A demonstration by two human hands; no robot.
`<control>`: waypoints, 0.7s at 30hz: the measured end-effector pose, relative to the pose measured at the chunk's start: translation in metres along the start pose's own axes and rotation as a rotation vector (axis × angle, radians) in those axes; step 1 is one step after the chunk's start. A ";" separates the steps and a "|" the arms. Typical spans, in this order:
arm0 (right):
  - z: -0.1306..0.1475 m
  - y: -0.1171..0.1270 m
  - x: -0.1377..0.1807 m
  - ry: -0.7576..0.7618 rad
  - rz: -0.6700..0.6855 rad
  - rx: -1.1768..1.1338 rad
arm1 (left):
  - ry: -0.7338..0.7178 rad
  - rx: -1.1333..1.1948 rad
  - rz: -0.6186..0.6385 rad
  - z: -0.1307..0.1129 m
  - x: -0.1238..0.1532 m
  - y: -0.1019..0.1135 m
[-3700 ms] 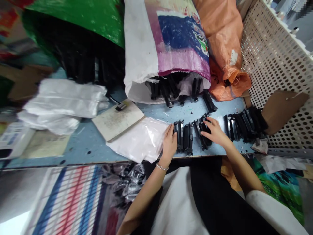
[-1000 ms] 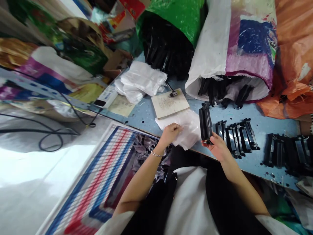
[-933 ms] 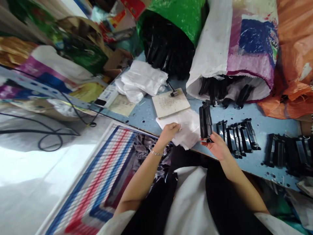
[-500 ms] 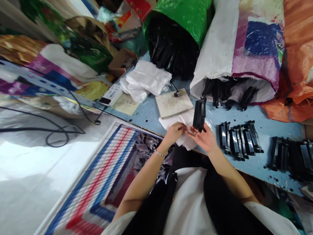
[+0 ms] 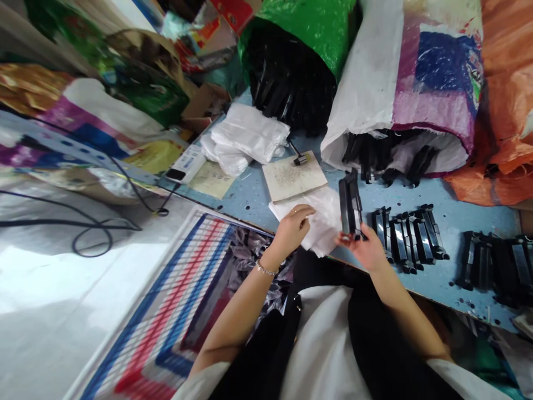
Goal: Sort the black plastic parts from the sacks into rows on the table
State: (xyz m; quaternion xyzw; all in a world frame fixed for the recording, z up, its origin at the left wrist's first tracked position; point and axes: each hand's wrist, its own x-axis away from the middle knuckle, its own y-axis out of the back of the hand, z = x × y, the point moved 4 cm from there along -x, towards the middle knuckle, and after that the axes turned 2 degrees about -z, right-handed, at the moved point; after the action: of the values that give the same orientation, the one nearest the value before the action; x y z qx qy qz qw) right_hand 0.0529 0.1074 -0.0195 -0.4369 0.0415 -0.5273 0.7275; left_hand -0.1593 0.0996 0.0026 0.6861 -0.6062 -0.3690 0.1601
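My right hand [image 5: 364, 249] grips the lower end of a long black plastic part [image 5: 348, 203], held upright over the blue table [image 5: 447, 211]. My left hand [image 5: 293, 225] rests on a stack of clear plastic bags [image 5: 325, 221] at the table's near edge, fingers curled and pinching at the top bag. Just right of the held part lies a row of several black parts [image 5: 406, 230]. A second group of black parts [image 5: 495, 261] lies farther right.
A white woven sack [image 5: 366, 83] spills black parts onto the table. A green sack [image 5: 316, 22] holds more. An orange sack [image 5: 506, 105] lies at right. A worn board [image 5: 293, 176], folded white bags [image 5: 245, 136] and a striped bag [image 5: 175, 316] on the floor are at left.
My right hand lifted a black part from the table, brought it toward the left hand half a second ago, then drew it back to the right. The left hand stays on the bags.
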 end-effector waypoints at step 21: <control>-0.033 -0.010 0.021 -0.080 -0.002 0.149 | -0.272 0.170 0.037 -0.069 0.067 -0.018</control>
State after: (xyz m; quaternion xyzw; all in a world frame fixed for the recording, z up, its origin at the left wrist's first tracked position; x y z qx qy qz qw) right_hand 0.0374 0.0706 -0.0248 -0.4023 -0.0277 -0.5118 0.7586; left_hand -0.0985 0.0236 0.0164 0.6294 -0.6639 -0.4031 0.0247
